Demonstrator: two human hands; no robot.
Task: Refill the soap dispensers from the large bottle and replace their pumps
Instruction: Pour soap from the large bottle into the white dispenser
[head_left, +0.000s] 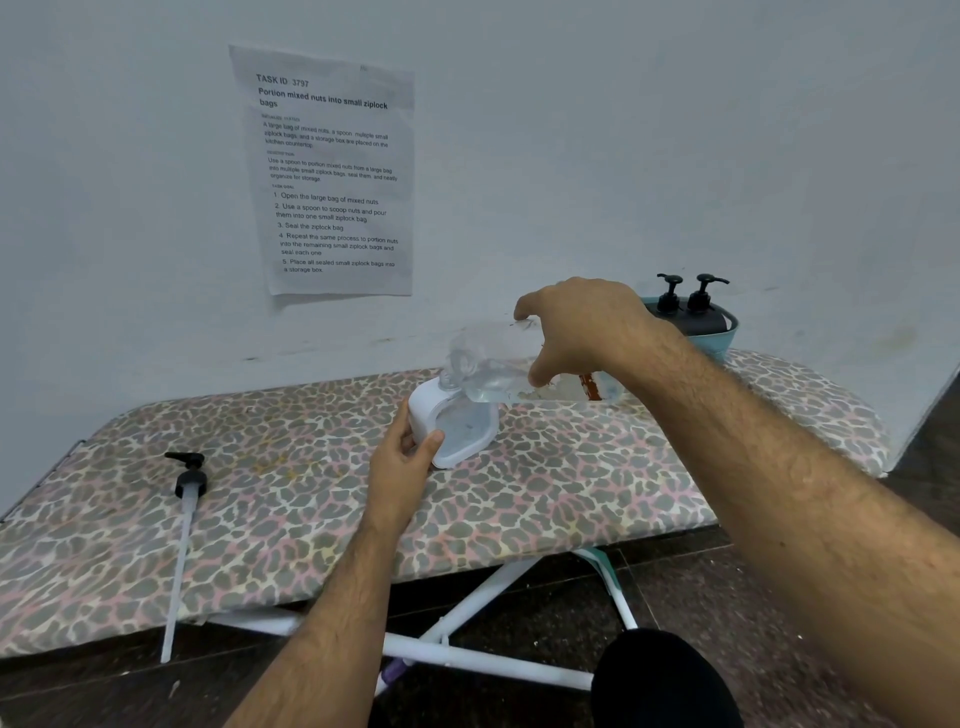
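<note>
Leopard-print cloth covers the ironing board, which stands against a pale wall with a printed sheet taped at 11 o'clock. Near the middle, the left hand grips the white soap dispenser, thumb and fingers curled round its near side. The right hand holds the large clear bottle tipped almost flat, fingers wrapped over the top, its mouth at the dispenser's open neck. So I judge the pouring is in progress for this dispenser. Its pump lies apart at 9 o'clock with the long tube over the board's edge, not yet replaced. At 2 o'clock two dispensers with black pumps stand in a teal basket; whether they are filled I cannot tell.
</note>
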